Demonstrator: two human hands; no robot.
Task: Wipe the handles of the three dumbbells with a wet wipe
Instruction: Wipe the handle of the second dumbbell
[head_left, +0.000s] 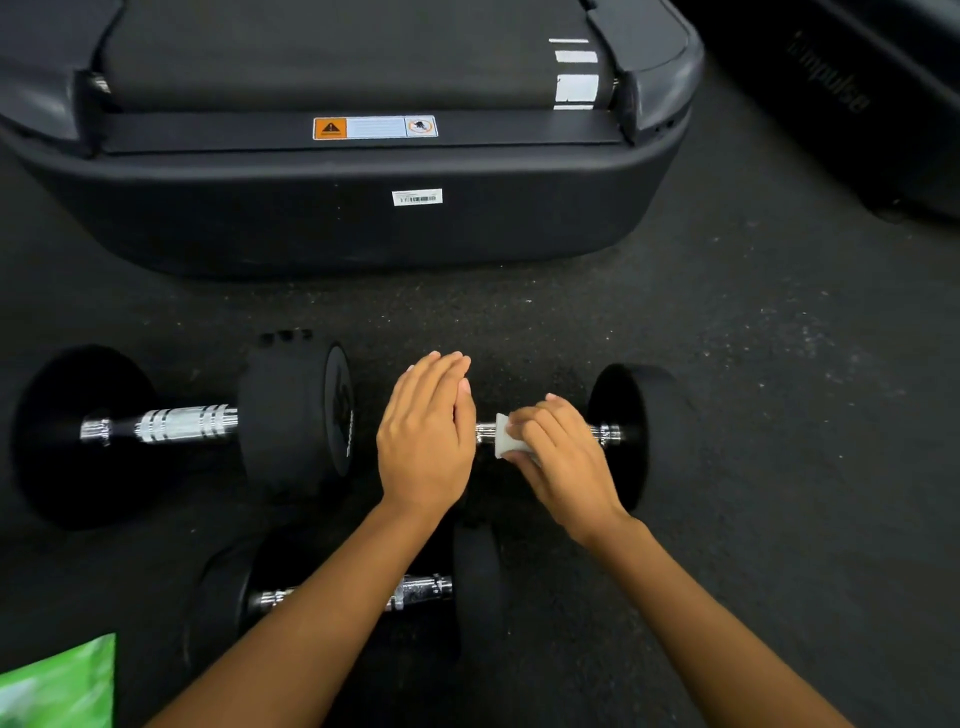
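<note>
three black dumbbells lie on the dark speckled floor (727, 322) in front of the rear end of a treadmill (363, 218). the right dumbbell (631, 431) lies with its chrome handle running left to right; the right hand (563, 457) is curled over that handle, fingers closed on a folded white wet wipe (506, 439) pressed against the bar near its left part. the left hand (426, 441) lies flat, fingers straight and together, palm down over the left weight of this dumbbell, which it hides almost wholly; it appears to rest on the weight, though contact is hard to confirm from above, and it grips nothing. to the left, the left dumbbell (182, 426) lies well apart from both hands, its knurled handle bare, its inner weight close to the left hand's side. the near dumbbell (467, 587) lies closer to the person, partly under the left forearm, with bits of its chrome handle showing either side of the arm. a green packet (62, 686), blurred, sits at the lower left corner of the view. a warning label (374, 127) and a barcode sticker (417, 197) sit on the treadmill's end.
</note>
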